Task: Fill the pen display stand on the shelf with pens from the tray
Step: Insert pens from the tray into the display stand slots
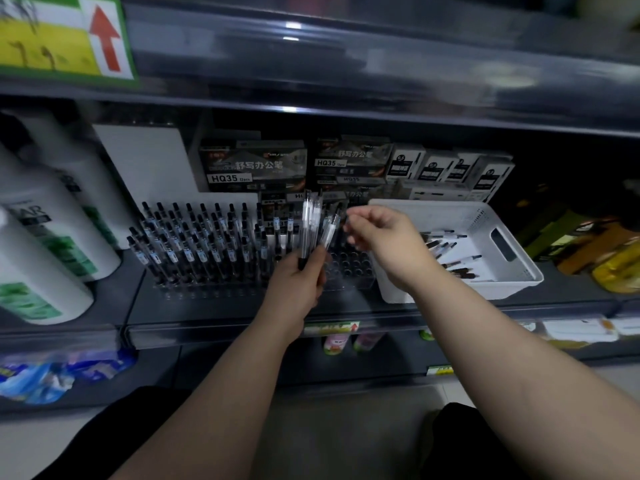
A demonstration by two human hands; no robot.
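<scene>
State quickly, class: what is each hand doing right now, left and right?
Left hand: grips a bundle of pens.
Right hand: fingers curled beside the bundle's tops; whether it pinches a pen cannot be told.

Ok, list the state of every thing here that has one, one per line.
Pen display stand, left rows filled, right holes empty.
Tray, holds a few loose pens lying flat.
Pen bundle, upright, gripped at its lower end.
Left grip, holds that bundle.
Right grip, fingers curled by the bundle's tops; contact unclear.
</scene>
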